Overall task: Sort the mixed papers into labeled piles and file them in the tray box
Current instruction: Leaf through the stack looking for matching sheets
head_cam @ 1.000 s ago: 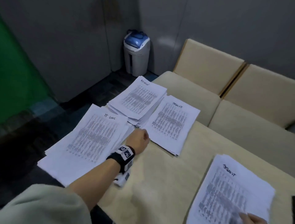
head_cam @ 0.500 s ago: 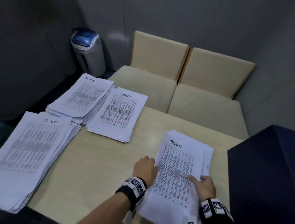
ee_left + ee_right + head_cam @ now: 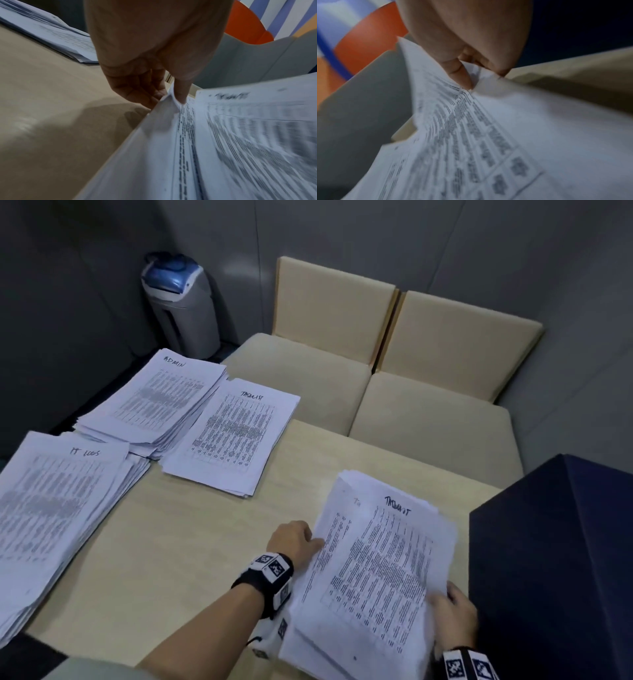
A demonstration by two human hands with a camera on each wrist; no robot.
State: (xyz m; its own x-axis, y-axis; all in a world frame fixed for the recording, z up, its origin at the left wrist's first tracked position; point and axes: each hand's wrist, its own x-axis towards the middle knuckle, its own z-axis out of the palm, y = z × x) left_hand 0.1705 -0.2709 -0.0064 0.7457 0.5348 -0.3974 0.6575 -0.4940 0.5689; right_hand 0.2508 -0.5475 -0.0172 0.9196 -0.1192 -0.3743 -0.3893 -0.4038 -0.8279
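Fingers (image 3: pixel 180 93) of both hands clamped on paper stack (image 3: pixel 376 570) edges | stack between hands, on table (image 3: pixel 191 542)

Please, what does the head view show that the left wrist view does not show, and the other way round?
Only the head view shows the right hand gripping the near right edge of the held stack, the ADMIN pile, the IT LOGS pile, the dark box, two chairs and a bin. Only the left wrist view shows the left hand pinching the stack's edge, thumb on top and fingers under. Both show the held stack, the left hand, the table and another paper pile lying on it.
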